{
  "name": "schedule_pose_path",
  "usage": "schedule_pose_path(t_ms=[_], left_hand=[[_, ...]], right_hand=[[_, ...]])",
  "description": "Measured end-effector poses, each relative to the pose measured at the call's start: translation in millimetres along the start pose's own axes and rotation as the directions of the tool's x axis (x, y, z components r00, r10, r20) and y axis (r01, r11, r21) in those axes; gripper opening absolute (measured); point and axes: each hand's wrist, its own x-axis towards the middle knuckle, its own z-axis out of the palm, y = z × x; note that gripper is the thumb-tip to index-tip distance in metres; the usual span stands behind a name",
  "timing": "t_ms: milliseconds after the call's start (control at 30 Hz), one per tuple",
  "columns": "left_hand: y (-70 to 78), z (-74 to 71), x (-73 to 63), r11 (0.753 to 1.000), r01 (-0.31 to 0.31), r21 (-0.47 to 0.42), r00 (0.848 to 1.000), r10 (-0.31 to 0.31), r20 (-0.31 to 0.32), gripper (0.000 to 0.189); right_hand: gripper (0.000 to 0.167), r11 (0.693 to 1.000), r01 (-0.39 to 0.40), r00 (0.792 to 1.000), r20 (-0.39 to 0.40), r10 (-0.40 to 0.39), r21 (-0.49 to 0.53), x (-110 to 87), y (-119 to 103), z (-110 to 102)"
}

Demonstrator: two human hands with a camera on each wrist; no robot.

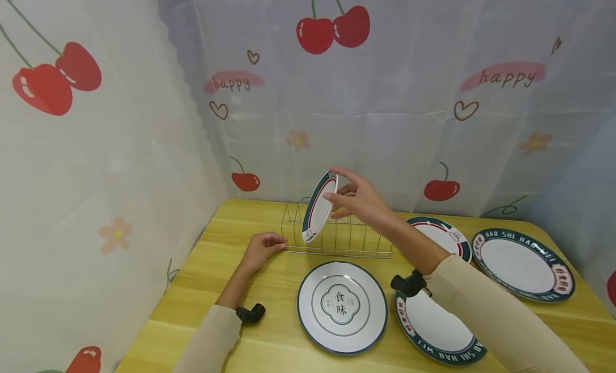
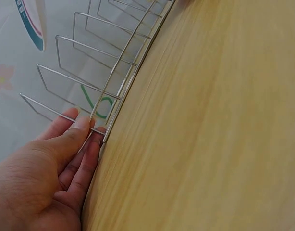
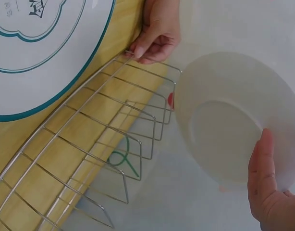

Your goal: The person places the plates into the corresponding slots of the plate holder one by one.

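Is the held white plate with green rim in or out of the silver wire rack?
Out: the left wrist view shows the plate clear of the upper bends of the rack.

Raised plate [image 1: 320,211] is bearing green and red bands; oval plate [image 1: 521,263] near the right edge of the yellow tabletop [image 1: 271,330] is displaying white lettering on green.

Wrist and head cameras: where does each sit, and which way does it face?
Head: on the head, facing forward and down at the rack; left hand, right hand and sleeves show.
Left wrist: on that wrist, facing along the rack; left hand shows.
Right wrist: on that wrist, facing the held plate and rack; both hands show.
Both wrist views share the rack and left hand.
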Motion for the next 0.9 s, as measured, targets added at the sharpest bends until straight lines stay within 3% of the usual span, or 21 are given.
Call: schedule_pose_path(t_ms=[533, 900], left_hand=[[-3.1, -3.0, -0.5, 0.999, -0.048, -0.026, 0.999, 0.048, 0.009, 0.008], [-3.1, -2.5, 1.5, 0.999, -0.030, -0.014, 0.999, 0.031, 0.014, 0.007]], right_hand=[[0.069, 0.988, 0.018, 0.999, 0.053, -0.010, -0.151, 49.1, 8.2, 33.1], [0.068, 0.980, -0.011, 1.000, 0.018, 0.015, -0.199, 56.9, 36.4, 49.0]])
